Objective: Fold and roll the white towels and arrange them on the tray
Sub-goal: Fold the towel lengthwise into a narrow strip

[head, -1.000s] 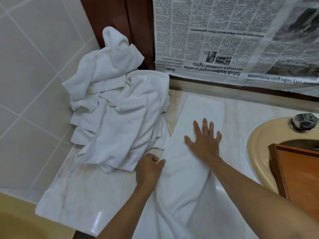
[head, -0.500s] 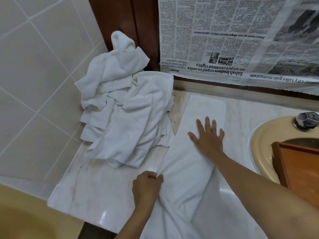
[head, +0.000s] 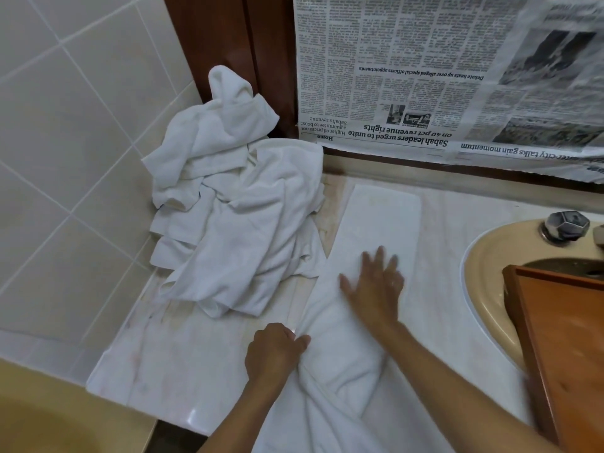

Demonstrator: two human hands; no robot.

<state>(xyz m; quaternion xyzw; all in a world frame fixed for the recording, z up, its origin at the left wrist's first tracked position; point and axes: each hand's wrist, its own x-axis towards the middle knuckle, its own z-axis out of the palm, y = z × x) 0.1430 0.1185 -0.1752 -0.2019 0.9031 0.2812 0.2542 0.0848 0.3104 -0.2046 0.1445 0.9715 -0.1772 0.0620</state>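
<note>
Entry: compared with a second ago, my left hand [head: 274, 353] sits nearer the front lip of the counter [head: 183, 354], having slid back along the left edge of the folded towel [head: 379, 220]. It now pinches that edge in curled fingers, well apart from the pile of towels [head: 235, 223] it was just beside before. My right hand [head: 376, 286] lies palm down with fingers spread on the middle of the strip, and it too has come a little toward me. Its fingertips are motion-blurred, so I take it to be stroking the cloth, though I cannot be sure how firmly it presses. The far end of the strip lies flat and square below the newspaper [head: 425, 76] on the back wall, unchanged. The near end hangs bunched and creased over the counter's front edge between my forearms. Reading: the lengthwise fold is set in the far half and the smoothing is moving to the near half; rolling is not yet begun. The tray [head: 562, 338] rests across the basin [head: 483, 256] to the right, only partly in view. The pile in the corner is unfolded, so the task looks early
</note>
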